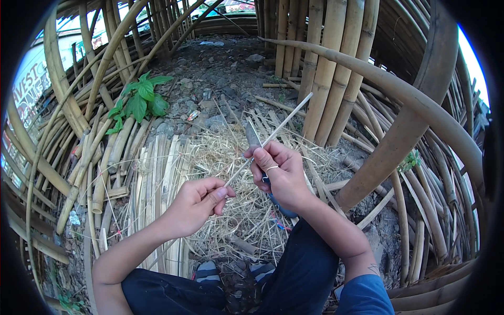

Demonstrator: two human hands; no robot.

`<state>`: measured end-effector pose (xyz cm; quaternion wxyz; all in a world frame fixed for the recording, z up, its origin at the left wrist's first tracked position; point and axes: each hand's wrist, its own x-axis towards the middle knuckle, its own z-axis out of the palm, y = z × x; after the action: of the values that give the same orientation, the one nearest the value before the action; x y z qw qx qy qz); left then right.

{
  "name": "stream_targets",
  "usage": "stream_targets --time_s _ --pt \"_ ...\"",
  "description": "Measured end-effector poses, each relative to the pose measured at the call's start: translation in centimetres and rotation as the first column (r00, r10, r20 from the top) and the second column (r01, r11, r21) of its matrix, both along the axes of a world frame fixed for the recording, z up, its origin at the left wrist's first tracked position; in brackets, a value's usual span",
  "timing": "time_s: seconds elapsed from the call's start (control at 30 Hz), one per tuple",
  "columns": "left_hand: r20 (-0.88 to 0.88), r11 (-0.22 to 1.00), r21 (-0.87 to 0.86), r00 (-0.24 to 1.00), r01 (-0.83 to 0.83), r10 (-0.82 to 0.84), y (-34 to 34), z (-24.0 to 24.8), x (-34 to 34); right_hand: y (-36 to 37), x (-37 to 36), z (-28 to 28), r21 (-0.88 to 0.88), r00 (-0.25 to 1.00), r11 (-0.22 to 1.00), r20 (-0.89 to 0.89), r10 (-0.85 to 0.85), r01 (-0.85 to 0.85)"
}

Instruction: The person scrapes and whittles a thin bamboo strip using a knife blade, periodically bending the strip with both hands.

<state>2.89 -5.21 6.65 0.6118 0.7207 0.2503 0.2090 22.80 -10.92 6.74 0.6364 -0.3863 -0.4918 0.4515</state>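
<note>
A thin, pale bamboo stick point(292, 115) runs slantwise through both hands, its upper end pointing up and to the right. My left hand point(190, 206) pinches its lower end between thumb and fingers. My right hand point(285, 177) is wrapped round a knife point(252, 135) with a grey blade and a dark blue handle, partly hidden by the fingers. The blade sticks up past my right thumb and crosses the stick, which the thumb presses against it. Beneath my hands lies a heap of thin bamboo shavings point(231, 223).
Split bamboo slats point(170, 163) lie left of the shavings. Bamboo poles point(338, 68) stand upright ahead, and a thick curved pole point(420, 102) arches across the right. More poles lie piled on both sides. A leafy green plant point(140, 100) grows at far left, beside stony ground point(210, 68).
</note>
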Motion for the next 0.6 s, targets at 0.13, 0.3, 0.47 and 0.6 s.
stream_targets --time_s 0.13,0.3,0.47,0.6 --pt "-0.016 0.991 0.121 0.998 -0.052 0.054 0.4 -0.1 -0.2 -0.2 -1.2 0.1 -0.17 0.977 0.983 0.193 0.096 -0.063" --pt "-0.08 0.99 0.135 0.995 -0.048 0.059 0.2 0.5 -1.2 -0.1 -1.4 -0.4 -0.218 0.945 0.974 0.301 0.125 -0.06" --pt "-0.098 0.997 0.07 0.995 -0.022 0.029 0.0 1.3 -1.5 0.0 -0.4 0.0 -0.2 0.931 0.979 0.349 0.104 -0.034" --pt "-0.108 1.0 0.014 0.994 -0.023 0.024 -0.1 1.4 -1.7 0.1 0.7 0.8 -0.229 0.967 0.973 0.253 0.019 0.041"
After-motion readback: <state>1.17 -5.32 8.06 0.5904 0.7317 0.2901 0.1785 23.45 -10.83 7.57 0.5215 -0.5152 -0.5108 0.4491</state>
